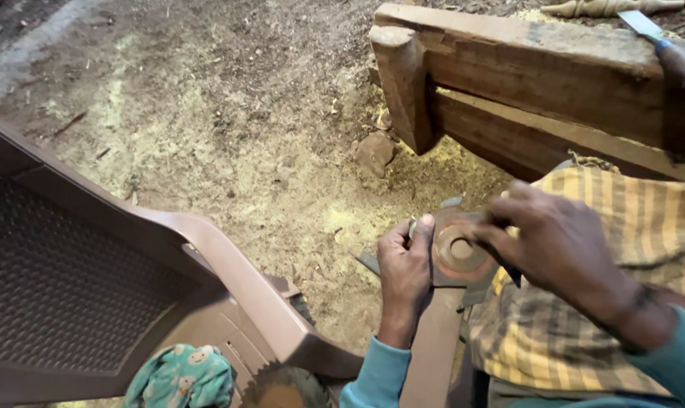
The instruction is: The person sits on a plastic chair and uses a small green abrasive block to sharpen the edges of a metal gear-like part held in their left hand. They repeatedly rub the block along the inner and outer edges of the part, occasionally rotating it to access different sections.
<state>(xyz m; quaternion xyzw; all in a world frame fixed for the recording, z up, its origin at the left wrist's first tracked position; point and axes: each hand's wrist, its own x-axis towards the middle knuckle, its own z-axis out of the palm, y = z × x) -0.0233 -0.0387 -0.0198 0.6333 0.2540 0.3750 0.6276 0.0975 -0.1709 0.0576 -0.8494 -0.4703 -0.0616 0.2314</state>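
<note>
Near the middle of the frame, the left hand [404,273] pinches the round saw blade [457,253] while the right hand [558,245] fingers press it; nothing looks finished yet.

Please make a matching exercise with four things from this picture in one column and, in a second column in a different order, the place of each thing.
Things:
1. plastic chair
2. round metal disc
3. stone
4. patterned green cloth

Places:
A. on the sawdust ground near the wooden frame
B. at the bottom edge, below the chair arm
C. on the left side of the picture
D. between the left hand and the right hand

Pairs: 1-C, 2-D, 3-A, 4-B
</note>
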